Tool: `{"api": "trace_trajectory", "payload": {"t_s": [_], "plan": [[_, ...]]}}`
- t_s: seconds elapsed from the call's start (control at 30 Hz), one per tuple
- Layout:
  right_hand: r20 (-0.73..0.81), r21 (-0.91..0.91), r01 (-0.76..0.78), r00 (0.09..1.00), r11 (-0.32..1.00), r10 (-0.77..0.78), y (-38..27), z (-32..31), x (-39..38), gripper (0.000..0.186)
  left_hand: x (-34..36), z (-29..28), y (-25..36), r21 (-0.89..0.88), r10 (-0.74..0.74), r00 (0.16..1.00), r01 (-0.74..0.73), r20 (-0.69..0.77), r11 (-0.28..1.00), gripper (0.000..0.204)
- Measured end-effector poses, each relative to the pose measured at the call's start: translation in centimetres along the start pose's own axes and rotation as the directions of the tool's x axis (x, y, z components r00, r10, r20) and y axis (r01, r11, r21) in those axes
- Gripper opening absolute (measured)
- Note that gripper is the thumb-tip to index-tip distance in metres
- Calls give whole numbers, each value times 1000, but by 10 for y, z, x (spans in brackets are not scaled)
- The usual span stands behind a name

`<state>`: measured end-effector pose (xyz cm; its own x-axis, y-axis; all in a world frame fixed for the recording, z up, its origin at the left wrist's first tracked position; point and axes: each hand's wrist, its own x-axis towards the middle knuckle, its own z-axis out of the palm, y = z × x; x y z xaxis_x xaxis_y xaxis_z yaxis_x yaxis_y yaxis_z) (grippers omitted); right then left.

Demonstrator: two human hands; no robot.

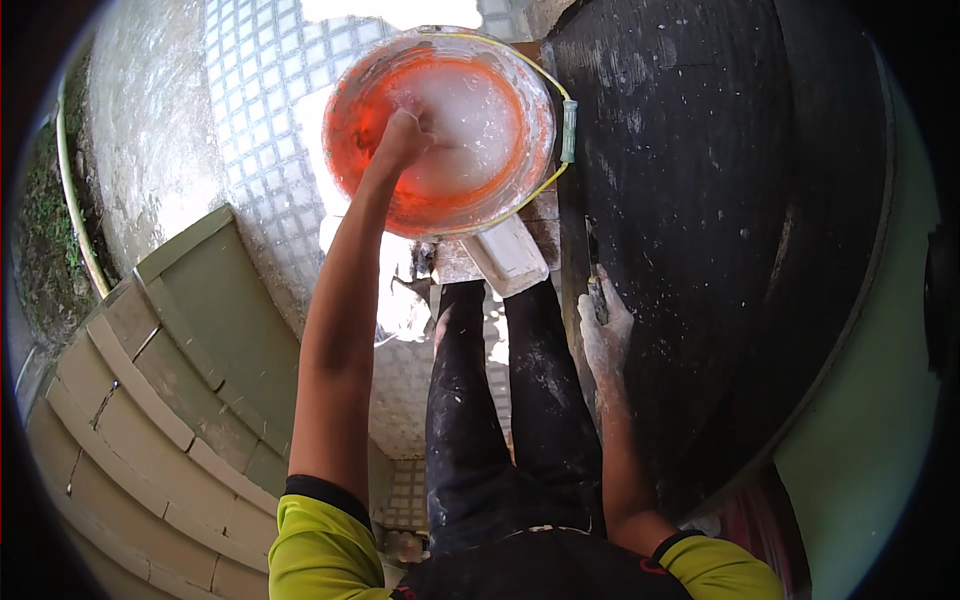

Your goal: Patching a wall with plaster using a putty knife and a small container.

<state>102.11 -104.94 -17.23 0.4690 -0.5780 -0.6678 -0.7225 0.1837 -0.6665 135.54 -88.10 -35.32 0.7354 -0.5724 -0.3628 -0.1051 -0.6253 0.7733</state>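
My left hand reaches down inside an orange bucket, smeared with white residue and holding cloudy, milky liquid. Its fingers are hard to make out there. A yellow wire handle with a pale green grip hangs at the bucket’s right. Lower right, my right hand, coated in white powder, is closed around the handle of a narrow-bladed scraper or knife. Just below the bucket, a white plastic tray rests on a splattered board, above my legs in dark trousers.
A large black speckled surface fills the right side beside a pale green area. Sunlit patterned paving lies left of the bucket. Several stepped green and tan slabs or boards occupy the lower left, with a hose or pipe and plants beyond.
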Motion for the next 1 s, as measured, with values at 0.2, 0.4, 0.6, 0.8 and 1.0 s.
{"api": "trace_trajectory", "payload": {"t_s": [0.2,0.4,0.6,0.8,1.0], "plan": [[-3,-13,10,1000,1000,-10,21,-2,2,49,5,44,27,300,-101,995,90,21,950,37],[-20,-51,26,999,998,-27,25,-5,3,48,5,59,68,414,-198,963,258,-183,873,34],[11,-93,32,999,995,-31,16,6,5,48,7,30,20,15,62,998,-62,1,998,42],[0,-63,-16,1000,998,16,19,0,7,47,5,36,87,282,-397,906,423,-149,861,40],[16,-116,44,999,992,-42,26,8,6,49,9,34,-8,-148,-105,994,104,-1,983,30]]}}
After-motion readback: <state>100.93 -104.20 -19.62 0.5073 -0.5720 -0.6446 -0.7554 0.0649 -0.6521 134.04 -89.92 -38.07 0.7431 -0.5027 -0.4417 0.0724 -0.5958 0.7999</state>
